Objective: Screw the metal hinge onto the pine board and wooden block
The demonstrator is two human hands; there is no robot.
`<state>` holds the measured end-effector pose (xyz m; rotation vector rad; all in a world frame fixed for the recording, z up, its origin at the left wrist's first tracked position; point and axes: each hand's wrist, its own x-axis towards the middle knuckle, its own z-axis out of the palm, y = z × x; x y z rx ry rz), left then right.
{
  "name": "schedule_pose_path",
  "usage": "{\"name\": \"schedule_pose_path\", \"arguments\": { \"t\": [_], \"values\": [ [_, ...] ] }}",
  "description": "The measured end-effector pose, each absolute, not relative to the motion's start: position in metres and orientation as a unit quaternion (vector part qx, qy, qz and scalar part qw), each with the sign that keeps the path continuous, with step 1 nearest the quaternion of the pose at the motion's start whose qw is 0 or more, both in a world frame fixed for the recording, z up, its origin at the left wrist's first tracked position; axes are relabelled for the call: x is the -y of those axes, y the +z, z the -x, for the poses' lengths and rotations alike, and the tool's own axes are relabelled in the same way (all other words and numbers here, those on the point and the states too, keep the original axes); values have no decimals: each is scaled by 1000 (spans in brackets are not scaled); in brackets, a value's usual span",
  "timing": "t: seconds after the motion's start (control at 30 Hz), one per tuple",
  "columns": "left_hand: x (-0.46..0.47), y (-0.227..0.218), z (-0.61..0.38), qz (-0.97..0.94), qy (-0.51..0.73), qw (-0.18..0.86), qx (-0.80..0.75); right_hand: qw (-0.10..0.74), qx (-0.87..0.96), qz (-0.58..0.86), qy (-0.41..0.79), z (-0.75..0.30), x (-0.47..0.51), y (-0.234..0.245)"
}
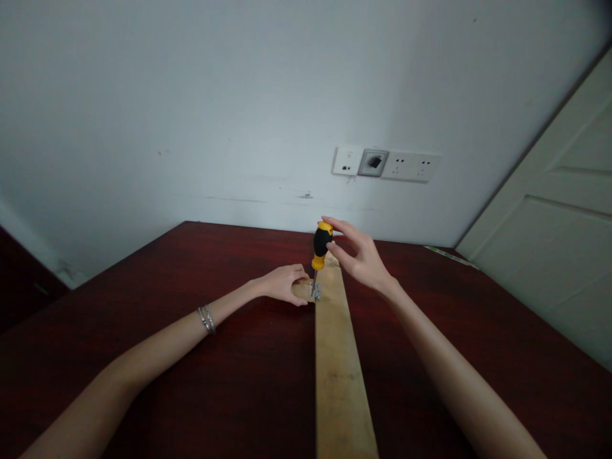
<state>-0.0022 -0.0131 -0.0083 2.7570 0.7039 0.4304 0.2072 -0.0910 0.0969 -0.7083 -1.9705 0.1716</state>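
My right hand [356, 256] grips the yellow and black handle of a screwdriver [322, 244], thumb and fingers around its upper part. The screwdriver stands nearly upright, its tip down at a small metal hinge [315, 291]. This hinge spans a long wooden board [337, 370] and a small wooden block [302, 291] at the board's left edge. My left hand [285, 284] is closed around the block, with the thumb on the near side and the fingers on the far side. Whether a screw sits under the tip is too small to tell.
The dark red tabletop [229, 382] carries the board, which runs from the near edge toward the wall. White sockets [411, 167] and a switch panel are on the wall behind. At right stands a pale door [564, 223]; a thin strip [449, 256] lies near the table's far right edge.
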Motion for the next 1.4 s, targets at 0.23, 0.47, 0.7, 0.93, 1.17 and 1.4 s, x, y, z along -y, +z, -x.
{"name": "schedule_pose_path", "arguments": {
  "t": [0.23,0.47,0.7,0.93,1.17,1.4],
  "values": [
    [13,-8,2,-950,147,134,-243,494,811,301,81,-206,91,97],
    [14,-5,1,-951,134,130,-245,486,810,303,128,-206,89,94],
    [13,-7,2,-948,145,142,-246,456,826,287,169,-205,94,96],
    [12,-8,3,-947,144,148,-245,494,806,285,158,-204,85,89],
    [13,-6,3,-948,143,147,-244,513,797,282,148,-202,82,86],
    [11,-8,3,-947,145,153,-243,521,789,293,142,-202,81,84]
  ]
}}
